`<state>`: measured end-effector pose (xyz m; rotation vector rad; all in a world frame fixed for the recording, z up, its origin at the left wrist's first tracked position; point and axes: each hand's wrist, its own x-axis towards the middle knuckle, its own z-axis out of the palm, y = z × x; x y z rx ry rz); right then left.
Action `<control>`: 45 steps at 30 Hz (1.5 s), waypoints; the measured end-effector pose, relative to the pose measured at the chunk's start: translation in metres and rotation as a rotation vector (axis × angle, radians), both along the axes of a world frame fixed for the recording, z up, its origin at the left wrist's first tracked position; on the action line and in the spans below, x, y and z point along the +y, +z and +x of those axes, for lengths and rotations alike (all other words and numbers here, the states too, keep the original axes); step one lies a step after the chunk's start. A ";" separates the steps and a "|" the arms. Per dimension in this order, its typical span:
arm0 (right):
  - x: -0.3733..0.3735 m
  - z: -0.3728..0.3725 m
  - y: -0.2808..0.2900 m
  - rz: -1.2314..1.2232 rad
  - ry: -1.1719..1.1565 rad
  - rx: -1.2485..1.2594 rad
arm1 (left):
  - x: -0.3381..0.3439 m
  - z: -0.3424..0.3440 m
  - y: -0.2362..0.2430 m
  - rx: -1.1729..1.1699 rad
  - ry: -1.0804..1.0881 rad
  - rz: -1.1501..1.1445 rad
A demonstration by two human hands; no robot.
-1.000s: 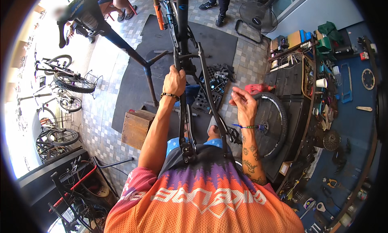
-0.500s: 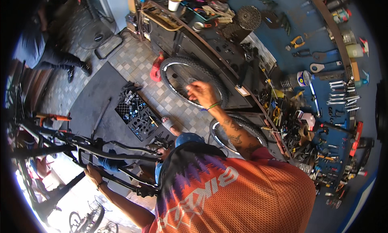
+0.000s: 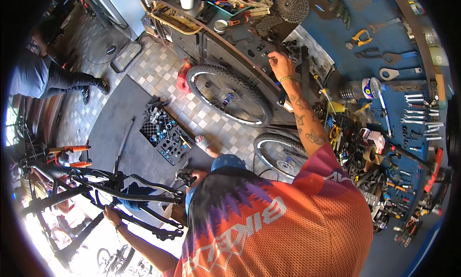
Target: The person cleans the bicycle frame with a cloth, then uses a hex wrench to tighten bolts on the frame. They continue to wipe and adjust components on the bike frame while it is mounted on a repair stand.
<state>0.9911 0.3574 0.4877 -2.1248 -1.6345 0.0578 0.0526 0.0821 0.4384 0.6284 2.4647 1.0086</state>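
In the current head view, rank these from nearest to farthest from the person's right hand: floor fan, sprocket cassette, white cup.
Measured across the picture from the right hand:
1. Sprocket cassette: just above the hand, slightly right.
2. White cup: up and left, at the top edge.
3. Floor fan: far left, standing on the tiles.

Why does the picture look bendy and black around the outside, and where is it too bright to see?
Head view, all around: the fisheye lens bends straight edges near its dark, round rim; head view, lower left: white glare washes out the background behind the dark bicycle frame and near the left hand; head view, middle: the upper wheel looks fairly clear.
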 end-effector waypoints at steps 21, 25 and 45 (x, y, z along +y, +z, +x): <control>0.043 0.009 -0.029 -0.301 -0.037 -0.134 | -0.020 0.003 -0.008 0.110 -0.145 0.016; 0.049 0.007 -0.023 -0.395 -0.066 -0.067 | -0.026 0.004 -0.012 0.119 -0.156 0.018; 0.075 -0.190 0.009 -0.223 0.389 0.704 | 0.010 0.115 0.077 0.036 0.029 -0.054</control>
